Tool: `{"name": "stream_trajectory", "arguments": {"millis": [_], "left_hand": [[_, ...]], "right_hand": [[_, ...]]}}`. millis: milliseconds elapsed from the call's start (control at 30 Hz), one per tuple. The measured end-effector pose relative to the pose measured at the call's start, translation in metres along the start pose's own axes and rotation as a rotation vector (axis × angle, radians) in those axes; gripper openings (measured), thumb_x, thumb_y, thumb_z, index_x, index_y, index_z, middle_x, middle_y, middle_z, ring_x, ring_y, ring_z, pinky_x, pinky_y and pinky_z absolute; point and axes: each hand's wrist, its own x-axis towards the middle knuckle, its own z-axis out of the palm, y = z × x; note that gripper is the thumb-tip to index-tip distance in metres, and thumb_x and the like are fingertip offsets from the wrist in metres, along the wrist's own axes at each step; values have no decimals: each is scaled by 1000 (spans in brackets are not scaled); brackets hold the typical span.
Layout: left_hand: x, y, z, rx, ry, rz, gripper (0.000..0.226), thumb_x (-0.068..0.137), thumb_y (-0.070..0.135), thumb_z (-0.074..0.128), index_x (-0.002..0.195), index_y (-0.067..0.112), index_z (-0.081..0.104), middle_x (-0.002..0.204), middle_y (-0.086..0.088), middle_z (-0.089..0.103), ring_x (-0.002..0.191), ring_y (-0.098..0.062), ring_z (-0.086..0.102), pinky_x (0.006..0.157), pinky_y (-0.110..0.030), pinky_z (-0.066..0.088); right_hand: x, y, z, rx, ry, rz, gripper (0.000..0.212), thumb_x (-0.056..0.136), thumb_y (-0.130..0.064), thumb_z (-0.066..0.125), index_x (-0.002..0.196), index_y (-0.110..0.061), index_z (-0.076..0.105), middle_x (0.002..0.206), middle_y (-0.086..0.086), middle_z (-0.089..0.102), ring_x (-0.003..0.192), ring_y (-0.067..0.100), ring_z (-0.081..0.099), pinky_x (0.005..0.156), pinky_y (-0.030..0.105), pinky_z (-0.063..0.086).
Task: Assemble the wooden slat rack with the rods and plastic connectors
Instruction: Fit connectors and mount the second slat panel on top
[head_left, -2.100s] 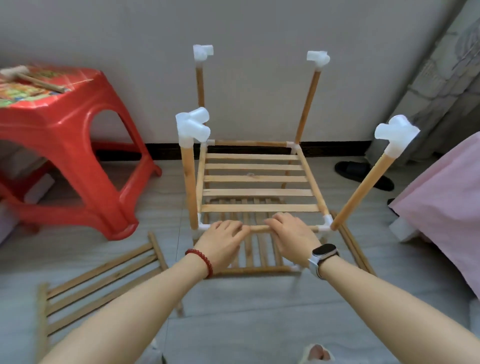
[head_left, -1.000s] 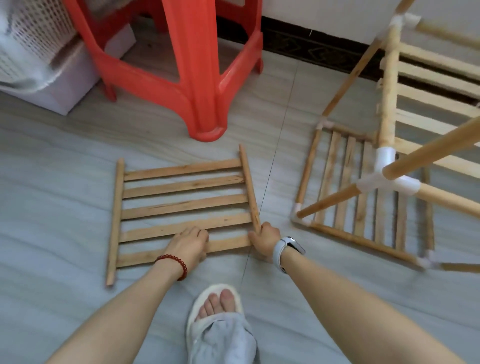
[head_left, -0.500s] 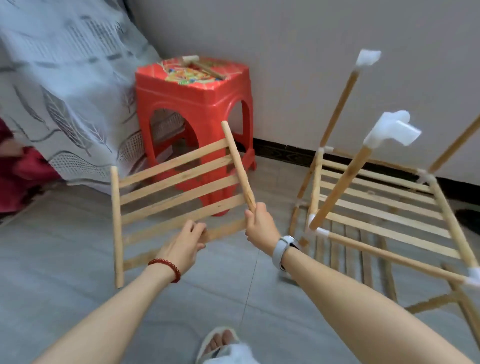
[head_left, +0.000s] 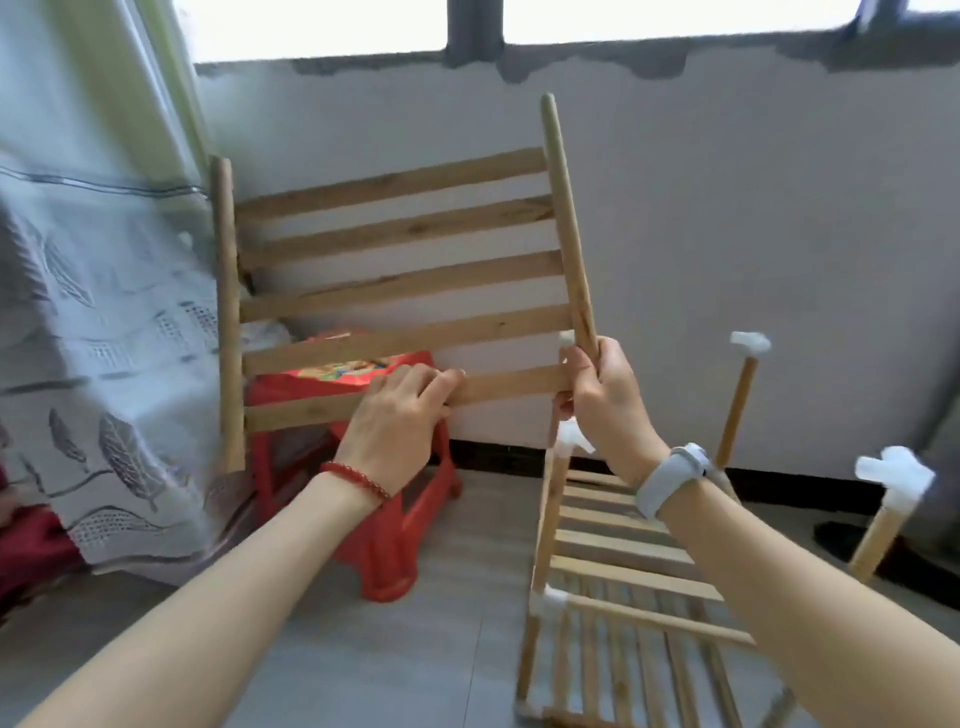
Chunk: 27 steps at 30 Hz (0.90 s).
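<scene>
Two hands hold the light, stiff wooden slat panel (head_left: 400, 291) above the red plastic stool (head_left: 384, 540): left hand (head_left: 395, 431) gripping its lowest slat, right hand (head_left: 605, 400) wrapped round its side rod, the sturdier hold.

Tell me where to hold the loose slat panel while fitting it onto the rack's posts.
Grip the slat panel by its two round side rods, one hand from each side. The rods protrude past the slats and must probably slot into the white connectors. Now the right hand holds one rod; the left hand grips a slat.

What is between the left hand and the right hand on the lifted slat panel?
In the head view, only a bare stretch of the lowest slat lies between the left hand and right hand; behind it, the wall shows.
</scene>
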Motion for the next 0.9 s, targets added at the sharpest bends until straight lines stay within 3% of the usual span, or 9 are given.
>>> {"name": "stream_trajectory", "arguments": {"millis": [133,233,333,400,467,533,600,733,900], "left_hand": [[56,41,8,-55,1,101,31,78,3,48,106,16,49,79,-8,61,69,-28,61,61,-37,49],[87,74,20,-110,-71,128,39,65,-13,67,96,10,63,74,-7,58,68,-28,60,63,-33,39],[108,105,38,-198,-134,120,31,82,-9,55,106,10,61,91,-8,57,91,-26,53,78,-28,24],[120,122,54,-244,-188,133,29,91,-2,47,112,16,56,99,-1,52,100,-20,47,78,-24,19],[129,138,63,-276,-248,156,26,94,6,45,117,17,52,105,0,52,106,-18,45,82,-25,23],[136,151,70,-272,-304,184,28,96,13,45,123,17,49,113,-2,52,111,-17,43,89,-26,25],[141,155,74,-255,-338,207,29,96,12,44,124,16,49,115,-2,53,112,-16,43,91,-25,25],[145,157,83,-349,-357,188,22,92,6,49,111,14,56,109,0,59,104,-17,48,83,-22,25],[145,166,93,-444,-337,133,17,93,8,52,108,13,57,108,2,60,102,-14,48,80,-19,24]], "right_hand": [[15,-1,-58,-96,139,44,13,102,-21,35,108,-13,43,84,3,51,71,17,54,62,26,49],[23,14,-102,-560,259,22,31,99,-20,41,124,-2,44,119,15,49,107,28,49,87,36,40],[21,25,-133,-1025,488,-164,50,89,-16,57,132,3,42,133,20,44,125,34,42,102,51,32],[21,31,-147,-1180,492,-390,55,77,-9,64,128,4,48,124,20,54,120,38,50,100,58,34],[22,38,-157,-1254,286,-614,50,69,-5,62,118,-1,58,112,15,62,115,35,56,99,61,35],[23,42,-164,-1282,78,-690,50,60,-8,63,110,-6,63,108,12,62,112,30,53,99,61,38],[27,43,-169,-1308,4,-705,44,56,-14,61,100,-10,66,105,10,61,110,25,45,96,57,43],[32,56,-172,-1328,-2,-672,35,63,-28,40,81,-13,66,97,5,59,100,21,40,76,44,51],[42,77,-173,-1387,151,-685,26,67,-26,76,74,-8,59,89,10,58,95,26,40,61,39,49]]}}
